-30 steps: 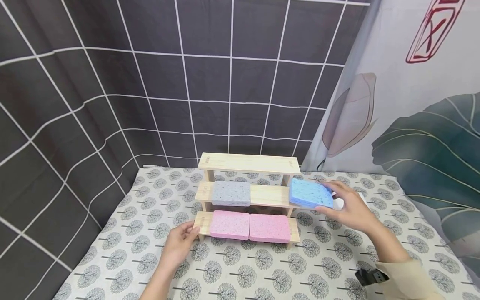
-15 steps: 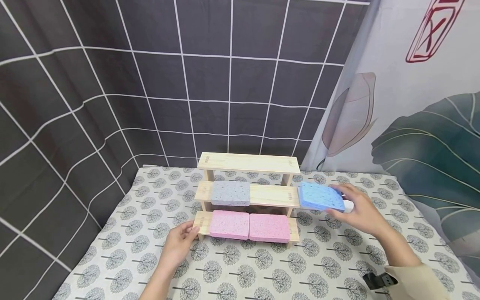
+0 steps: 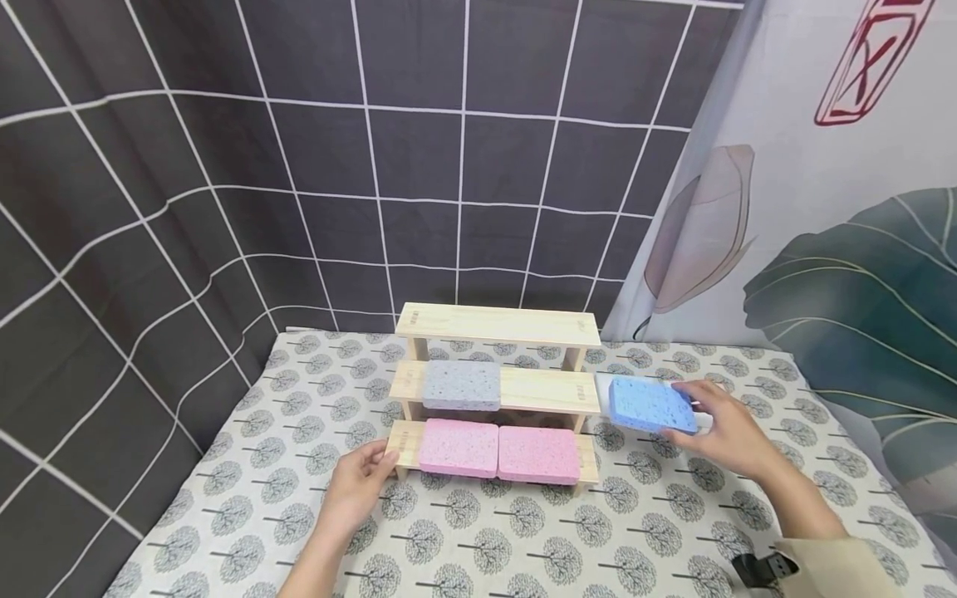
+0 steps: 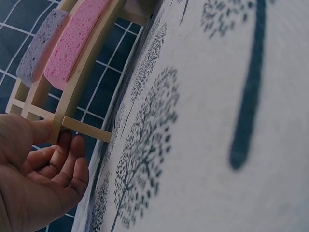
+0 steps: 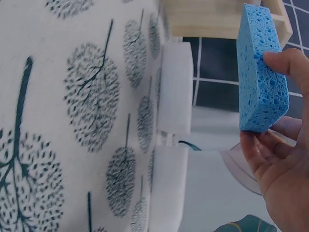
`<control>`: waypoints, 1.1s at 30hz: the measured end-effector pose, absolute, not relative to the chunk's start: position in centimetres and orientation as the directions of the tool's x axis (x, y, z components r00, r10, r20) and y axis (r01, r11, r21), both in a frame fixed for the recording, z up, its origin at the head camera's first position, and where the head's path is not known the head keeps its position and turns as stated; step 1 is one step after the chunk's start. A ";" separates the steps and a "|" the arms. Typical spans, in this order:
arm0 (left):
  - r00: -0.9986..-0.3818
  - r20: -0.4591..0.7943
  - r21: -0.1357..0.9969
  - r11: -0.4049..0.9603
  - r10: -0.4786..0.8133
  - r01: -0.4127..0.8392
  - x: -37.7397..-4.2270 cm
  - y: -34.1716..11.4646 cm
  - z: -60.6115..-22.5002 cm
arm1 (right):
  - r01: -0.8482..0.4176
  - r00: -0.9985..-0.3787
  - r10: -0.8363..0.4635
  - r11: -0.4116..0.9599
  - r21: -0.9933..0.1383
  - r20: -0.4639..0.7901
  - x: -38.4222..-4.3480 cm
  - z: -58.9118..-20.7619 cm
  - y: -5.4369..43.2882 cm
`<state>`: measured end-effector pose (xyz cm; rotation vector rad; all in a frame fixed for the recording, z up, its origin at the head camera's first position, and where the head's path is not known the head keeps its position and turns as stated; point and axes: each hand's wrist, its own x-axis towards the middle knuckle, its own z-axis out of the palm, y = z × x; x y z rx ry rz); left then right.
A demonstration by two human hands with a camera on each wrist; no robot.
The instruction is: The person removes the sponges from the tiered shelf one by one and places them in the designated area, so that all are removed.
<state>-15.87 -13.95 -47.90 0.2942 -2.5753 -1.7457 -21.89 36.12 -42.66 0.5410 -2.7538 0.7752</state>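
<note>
My right hand point(image 3: 727, 432) pinches a blue sponge point(image 3: 650, 405) by its right end, just right of the wooden three-step shelf point(image 3: 493, 322). In the right wrist view the blue sponge point(image 5: 263, 72) is held up off the cloth between thumb and fingers. With thumb and fingertips, my left hand point(image 3: 357, 486) grips the left end of the lowest board; the left wrist view shows that hand point(image 4: 46, 169) at the board's end. Two pink sponges point(image 3: 458, 447) lie side by side on the lowest step. A grey sponge point(image 3: 461, 385) rests on the left of the middle step.
Two white blocks point(image 5: 175, 87) stand on the patterned tablecloth point(image 3: 478, 540) beyond the blue sponge, mostly hidden by it in the head view. A dark grid curtain point(image 3: 419, 158) hangs behind the table. A pale leaf-print curtain point(image 3: 822, 249) hangs at the right.
My right hand has carried the blue sponge rightward and slightly nearer, from beside the middle step's right end to clear of the shelf. The left hand has kept its grip on the lowest board.
</note>
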 end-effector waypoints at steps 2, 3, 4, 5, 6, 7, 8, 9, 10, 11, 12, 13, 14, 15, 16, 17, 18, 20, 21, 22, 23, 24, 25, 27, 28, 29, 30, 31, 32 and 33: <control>-0.982 -0.097 0.924 0.353 -0.165 -0.151 -15.9 -13.9 -48.0 | -0.404 -0.908 -0.286 0.790 -0.462 0.306 -21.9 -43.0 36.3; -0.982 -0.097 0.923 0.354 -0.164 -0.151 -16.0 -13.9 -48.0 | -0.403 -0.909 -0.288 0.789 -0.463 0.301 -21.9 -43.1 36.4; -0.982 -0.098 0.923 0.355 -0.164 -0.151 -16.0 -13.9 -48.0 | -0.403 -0.910 -0.291 0.786 -0.469 0.294 -22.0 -43.2 36.4; -0.982 -0.097 0.922 0.356 -0.163 -0.150 -16.0 -13.9 -48.0 | -0.402 -0.912 -0.294 0.784 -0.473 0.288 -22.0 -43.3 36.4; -0.982 -0.097 0.923 0.355 -0.163 -0.150 -16.0 -13.9 -48.1 | -0.401 -0.912 -0.296 0.783 -0.476 0.283 -22.0 -43.5 36.5; -0.982 -0.097 0.923 0.354 -0.163 -0.150 -16.0 -14.0 -48.1 | -0.400 -0.913 -0.298 0.783 -0.475 0.277 -21.9 -43.6 36.5; -0.982 -0.098 0.923 0.353 -0.162 -0.150 -16.0 -14.0 -48.1 | -0.400 -0.914 -0.301 0.785 -0.474 0.274 -21.9 -43.7 36.5; -0.982 -0.097 0.924 0.351 -0.161 -0.149 -16.0 -14.0 -48.1 | -0.399 -0.914 -0.303 0.789 -0.467 0.270 -21.9 -43.8 36.5; -0.982 -0.097 0.926 0.348 -0.160 -0.149 -16.0 -14.0 -48.1 | -0.398 -0.915 -0.304 0.791 -0.464 0.267 -21.9 -44.0 36.5; -0.982 -0.098 0.927 0.344 -0.159 -0.149 -16.0 -14.0 -48.1 | -0.399 -0.914 -0.306 0.794 -0.459 0.265 -21.9 -44.1 36.5; -0.982 -0.099 0.928 0.341 -0.159 -0.148 -16.0 -14.0 -48.1 | -0.398 -0.915 -0.308 0.794 -0.459 0.261 -21.8 -44.3 36.5; -0.983 -0.099 0.929 0.338 -0.157 -0.148 -16.0 -14.0 -48.1 | -0.395 -0.917 -0.309 0.796 -0.459 0.253 -21.8 -44.4 36.5; -0.983 -0.098 0.930 0.337 -0.156 -0.146 -16.0 -14.0 -48.1 | -0.393 -0.918 -0.311 0.795 -0.462 0.247 -21.8 -44.5 36.5; -0.983 -0.096 0.931 0.336 -0.156 -0.144 -16.0 -14.0 -48.1 | -0.390 -0.920 -0.311 0.796 -0.463 0.240 -21.7 -44.7 36.5; -0.983 -0.094 0.931 0.337 -0.155 -0.142 -16.0 -14.0 -48.1 | -0.387 -0.921 -0.311 0.794 -0.469 0.233 -21.7 -44.8 36.4; -0.984 -0.092 0.931 0.338 -0.154 -0.140 -16.0 -14.0 -48.1 | -0.383 -0.923 -0.312 0.792 -0.475 0.224 -21.6 -44.9 36.4; -0.984 -0.089 0.930 0.341 -0.154 -0.137 -16.0 -14.0 -48.1 | -0.379 -0.925 -0.313 0.793 -0.478 0.215 -21.6 -45.0 36.4; -0.984 -0.085 0.929 0.344 -0.155 -0.134 -16.0 -14.1 -48.1 | -0.379 -0.925 -0.322 0.793 -0.477 0.200 -21.5 -45.3 36.4; -0.984 -0.085 0.930 0.343 -0.155 -0.135 -16.0 -14.1 -48.1 | -0.379 -0.925 -0.326 0.793 -0.477 0.193 -21.5 -45.5 36.4; -0.984 -0.086 0.929 0.343 -0.156 -0.136 -16.0 -14.1 -48.1 | -0.380 -0.925 -0.331 0.792 -0.478 0.187 -21.5 -45.6 36.3; -0.984 -0.085 0.929 0.344 -0.158 -0.136 -16.0 -14.1 -48.1 | -0.381 -0.924 -0.336 0.791 -0.480 0.179 -21.4 -45.7 36.3; -0.984 -0.083 0.928 0.347 -0.158 -0.134 -16.0 -14.1 -48.1 | -0.383 -0.923 -0.343 0.787 -0.484 0.172 -21.4 -45.8 36.3; -0.984 -0.082 0.928 0.349 -0.157 -0.133 -16.0 -14.1 -48.0 | -0.384 -0.922 -0.349 0.785 -0.486 0.166 -21.4 -46.0 36.3; -0.985 -0.077 0.927 0.351 -0.155 -0.128 -16.0 -14.1 -48.0 | -0.382 -0.923 -0.353 0.781 -0.493 0.156 -21.4 -46.2 36.2; -0.985 -0.074 0.928 0.352 -0.153 -0.124 -16.0 -14.1 -48.0 | -0.383 -0.922 -0.356 0.781 -0.494 0.152 -21.4 -46.3 36.2; -0.986 -0.071 0.928 0.353 -0.151 -0.120 -15.9 -14.1 -47.9 | -0.385 -0.921 -0.360 0.780 -0.493 0.149 -21.4 -46.4 36.2; -0.986 -0.071 0.929 0.350 -0.148 -0.119 -15.9 -14.1 -47.9 | -0.387 -0.920 -0.363 0.783 -0.486 0.149 -21.4 -46.5 36.2; -0.987 -0.071 0.930 0.347 -0.147 -0.118 -15.9 -14.1 -47.9 | -0.388 -0.920 -0.363 0.789 -0.477 0.149 -21.4 -46.5 36.2; -0.987 -0.071 0.932 0.343 -0.145 -0.117 -15.9 -14.1 -47.8 | -0.387 -0.921 -0.361 0.793 -0.471 0.149 -21.4 -46.5 36.2; -0.987 -0.071 0.932 0.342 -0.144 -0.117 -15.9 -14.1 -47.8 | -0.386 -0.921 -0.361 0.796 -0.466 0.147 -21.4 -46.5 36.2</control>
